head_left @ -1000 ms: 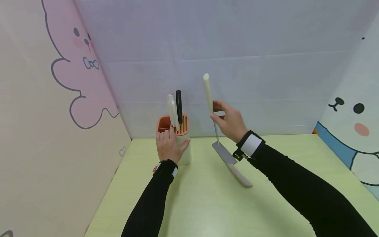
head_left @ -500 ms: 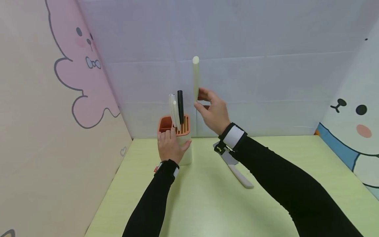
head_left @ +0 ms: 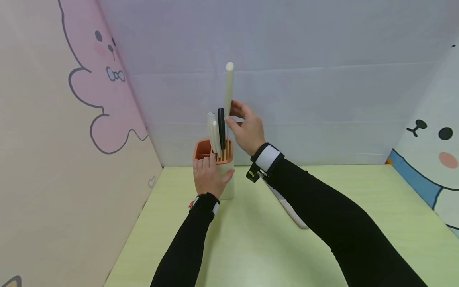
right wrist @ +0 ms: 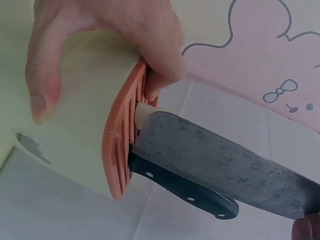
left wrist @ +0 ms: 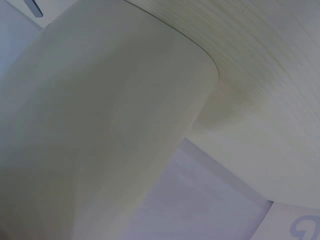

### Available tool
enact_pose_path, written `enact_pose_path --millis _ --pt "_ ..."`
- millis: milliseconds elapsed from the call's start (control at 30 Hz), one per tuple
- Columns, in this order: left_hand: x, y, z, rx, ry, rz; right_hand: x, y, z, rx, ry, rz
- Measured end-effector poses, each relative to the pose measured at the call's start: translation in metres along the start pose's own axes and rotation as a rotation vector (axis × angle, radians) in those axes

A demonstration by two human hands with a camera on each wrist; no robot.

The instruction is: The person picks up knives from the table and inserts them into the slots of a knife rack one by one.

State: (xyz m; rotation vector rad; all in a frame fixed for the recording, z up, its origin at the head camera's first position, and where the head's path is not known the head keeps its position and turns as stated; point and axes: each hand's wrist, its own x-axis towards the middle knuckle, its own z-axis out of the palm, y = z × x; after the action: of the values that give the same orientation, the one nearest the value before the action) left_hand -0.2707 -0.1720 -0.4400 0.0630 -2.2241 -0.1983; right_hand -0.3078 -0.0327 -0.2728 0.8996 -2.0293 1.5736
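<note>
In the head view my right hand (head_left: 247, 128) pinches a knife by the lower part of its cream handle (head_left: 229, 81), held upright above the knife block (head_left: 227, 185). The right wrist view shows its broad, mottled blade (right wrist: 220, 155) close to the block's slotted orange top (right wrist: 116, 155); whether the tip is in a slot I cannot tell. My left hand (head_left: 209, 175) grips the block's front, fingers over the rim and thumb along the side. A black-handled knife (head_left: 221, 127) and white-handled knives (head_left: 211, 129) stand in the block. Its pale wall (left wrist: 110, 110) fills much of the left wrist view.
A cleaver lies on the table to the right of the block, its pale handle (head_left: 295, 215) showing and its blade mostly behind my right forearm. The light yellow table (head_left: 251, 247) meets a pale cloth wall (head_left: 322, 99) behind the block. Printed side walls stand left and right.
My right hand has carried the knife left and upward, from above the cleaver to over the block's slots. The left hand keeps its hold on the block.
</note>
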Motion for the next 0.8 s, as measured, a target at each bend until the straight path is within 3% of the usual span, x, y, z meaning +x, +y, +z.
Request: enact_pose_path --millis 267,533,800 --pt "0.001 0.003 -0.003 0.02 -0.06 -0.032 0.003 0.005 0.006 -0.009 -0.017 0.005" --pt "0.001 0.004 -0.006 0.054 -0.05 -0.023 0.003 0.013 0.01 -0.028 -0.023 0.012" --pt "0.0 0.004 -0.005 0.058 -0.046 -0.013 -0.001 0.023 0.014 -0.051 -0.043 0.083"
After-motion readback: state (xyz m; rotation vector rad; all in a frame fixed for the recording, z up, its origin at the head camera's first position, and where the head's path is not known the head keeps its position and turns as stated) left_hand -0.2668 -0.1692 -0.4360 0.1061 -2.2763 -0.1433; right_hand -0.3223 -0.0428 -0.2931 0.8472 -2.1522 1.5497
